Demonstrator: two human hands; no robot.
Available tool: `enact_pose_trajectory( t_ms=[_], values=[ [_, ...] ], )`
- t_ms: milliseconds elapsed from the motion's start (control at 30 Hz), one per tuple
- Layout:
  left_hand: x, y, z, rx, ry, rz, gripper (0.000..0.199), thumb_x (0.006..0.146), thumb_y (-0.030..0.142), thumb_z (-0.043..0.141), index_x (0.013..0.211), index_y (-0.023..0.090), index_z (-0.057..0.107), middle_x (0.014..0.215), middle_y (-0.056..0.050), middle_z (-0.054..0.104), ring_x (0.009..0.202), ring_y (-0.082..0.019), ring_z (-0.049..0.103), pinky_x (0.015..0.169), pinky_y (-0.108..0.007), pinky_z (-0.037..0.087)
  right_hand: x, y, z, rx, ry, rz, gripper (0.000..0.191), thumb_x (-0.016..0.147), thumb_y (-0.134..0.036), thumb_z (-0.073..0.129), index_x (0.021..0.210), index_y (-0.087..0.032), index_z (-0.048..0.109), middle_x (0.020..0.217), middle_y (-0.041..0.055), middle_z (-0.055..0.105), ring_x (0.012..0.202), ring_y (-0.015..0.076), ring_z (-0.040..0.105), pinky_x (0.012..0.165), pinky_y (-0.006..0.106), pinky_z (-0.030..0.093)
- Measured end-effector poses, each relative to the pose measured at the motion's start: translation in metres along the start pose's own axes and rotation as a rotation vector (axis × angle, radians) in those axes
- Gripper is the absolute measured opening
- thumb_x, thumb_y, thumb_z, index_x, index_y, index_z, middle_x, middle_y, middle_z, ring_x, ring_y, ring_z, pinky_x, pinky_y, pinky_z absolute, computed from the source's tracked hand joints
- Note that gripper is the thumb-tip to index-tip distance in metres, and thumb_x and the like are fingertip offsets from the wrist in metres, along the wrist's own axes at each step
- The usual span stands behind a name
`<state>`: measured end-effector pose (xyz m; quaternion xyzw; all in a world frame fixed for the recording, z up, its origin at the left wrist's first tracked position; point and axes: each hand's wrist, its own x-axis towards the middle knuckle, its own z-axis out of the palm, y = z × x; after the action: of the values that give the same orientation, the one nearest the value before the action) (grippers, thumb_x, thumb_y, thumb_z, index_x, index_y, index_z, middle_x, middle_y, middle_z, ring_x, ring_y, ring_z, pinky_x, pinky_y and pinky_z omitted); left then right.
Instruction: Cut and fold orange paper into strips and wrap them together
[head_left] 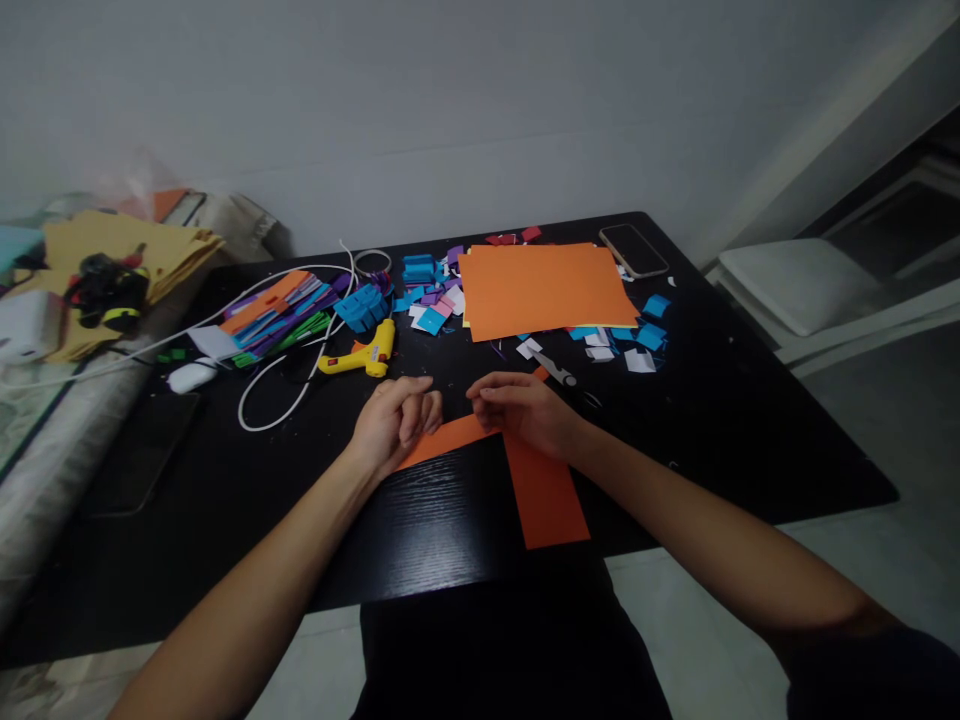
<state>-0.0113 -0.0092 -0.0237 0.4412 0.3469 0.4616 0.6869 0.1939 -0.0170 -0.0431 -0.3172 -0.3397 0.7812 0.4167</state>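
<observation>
Where your left hand curls: hold unclear
Right hand: half-closed, hold unclear
Orange strip: seemingly being handled; next calls for steady pinching

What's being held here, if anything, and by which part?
It cannot be told: the left hand and right hand overlap orange strips, hiding any grip.

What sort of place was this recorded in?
Probably a paper-craft workspace indoors, perhaps in a home, though that is not certain. A yellow glue gun, scattered small paper pieces and a stack of large sheets, orange on top, lie on the black table.
</observation>
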Motion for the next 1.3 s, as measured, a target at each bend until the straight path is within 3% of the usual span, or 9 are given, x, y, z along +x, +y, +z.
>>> enact_pose_trajectory(
  t_ms=[233,333,467,600,733,933,1100,1200,1300],
  values=[
    [-0.001,-0.001,0.001,-0.016,0.043,-0.004,0.055,0.078,0.021,0.064,0.027,0.021,0.045,0.026,0.001,0.025,0.036,-0.009,0.036,0.048,-0.028,0.03,0.0,0.0,-0.001,0.001,-0.018,-0.003,0.015,0.077,-0.028,0.081,0.088,-0.018,0.081,0.075,0.0025,0.069,0.07,0.0141,0.061,0.066,0.029,0.047],
    [0.0,0.001,0.004,-0.027,0.032,-0.039,0.041,0.081,0.028,0.062,0.041,0.018,0.059,0.04,-0.001,0.045,0.041,-0.011,0.046,0.048,-0.027,0.035,0.001,0.001,-0.001,0.001,-0.015,-0.003,0.016,0.078,-0.028,0.081,0.089,-0.018,0.081,0.075,0.0023,0.069,0.068,0.0133,0.06,0.065,0.028,0.047],
    [0.001,0.0,0.003,-0.018,0.044,-0.038,0.011,0.061,0.014,0.061,0.064,0.017,0.071,0.059,-0.002,0.063,0.047,-0.012,0.054,0.046,-0.025,0.037,0.001,0.0,-0.001,0.008,-0.014,0.01,0.016,0.077,-0.028,0.08,0.088,-0.017,0.081,0.077,0.0025,0.069,0.069,0.0134,0.062,0.067,0.028,0.048],
    [0.001,-0.006,0.001,0.021,0.052,0.012,0.013,0.054,0.004,0.058,0.049,0.017,0.058,0.05,0.0,0.055,0.049,-0.012,0.052,0.051,-0.024,0.037,0.0,0.0,-0.001,0.003,-0.012,0.006,0.014,0.079,-0.027,0.079,0.089,-0.017,0.08,0.077,0.0028,0.069,0.07,0.0141,0.062,0.067,0.029,0.048],
    [-0.001,-0.005,-0.001,0.052,0.037,0.027,0.024,0.054,0.011,0.054,0.039,0.02,0.038,0.041,0.003,0.032,0.042,-0.009,0.033,0.047,-0.024,0.023,0.0,0.0,-0.002,0.004,-0.012,0.006,0.014,0.079,-0.027,0.079,0.088,-0.017,0.08,0.077,0.0027,0.068,0.069,0.0142,0.062,0.067,0.029,0.048],
    [-0.002,-0.005,-0.005,0.128,0.041,0.045,0.022,0.052,0.015,0.05,0.04,0.021,0.033,0.041,0.005,0.024,0.041,-0.008,0.023,0.046,-0.025,0.017,0.001,0.001,0.0,-0.003,-0.014,0.006,0.016,0.077,-0.028,0.08,0.088,-0.017,0.079,0.076,0.0022,0.067,0.07,0.0143,0.061,0.066,0.029,0.048],
    [0.001,-0.012,-0.006,0.238,0.084,0.126,0.016,0.059,0.011,0.054,0.046,0.018,0.052,0.051,0.002,0.047,0.046,-0.009,0.039,0.045,-0.023,0.026,0.0,-0.002,0.003,0.021,0.005,0.012,0.02,0.07,-0.027,0.084,0.074,-0.019,0.066,0.069,-0.0005,0.062,0.064,0.0136,0.056,0.06,0.028,0.042],
    [0.002,-0.013,-0.007,0.324,0.152,0.202,0.013,0.062,0.007,0.064,0.055,0.017,0.068,0.082,-0.004,0.07,0.064,-0.011,0.06,0.054,-0.022,0.043,-0.001,-0.004,0.006,0.029,0.015,0.006,0.032,0.069,-0.027,0.086,0.069,-0.02,0.054,0.064,-0.0041,0.055,0.058,0.0113,0.049,0.055,0.026,0.034],
    [0.001,-0.013,-0.008,0.376,0.288,0.296,0.013,0.066,0.007,0.066,0.06,0.018,0.072,0.101,-0.006,0.072,0.081,-0.014,0.069,0.064,-0.023,0.053,-0.003,-0.005,0.008,0.021,0.003,0.004,0.038,0.071,-0.029,0.085,0.066,-0.021,0.048,0.061,-0.0059,0.048,0.055,0.0099,0.042,0.052,0.025,0.027]
  ],
)
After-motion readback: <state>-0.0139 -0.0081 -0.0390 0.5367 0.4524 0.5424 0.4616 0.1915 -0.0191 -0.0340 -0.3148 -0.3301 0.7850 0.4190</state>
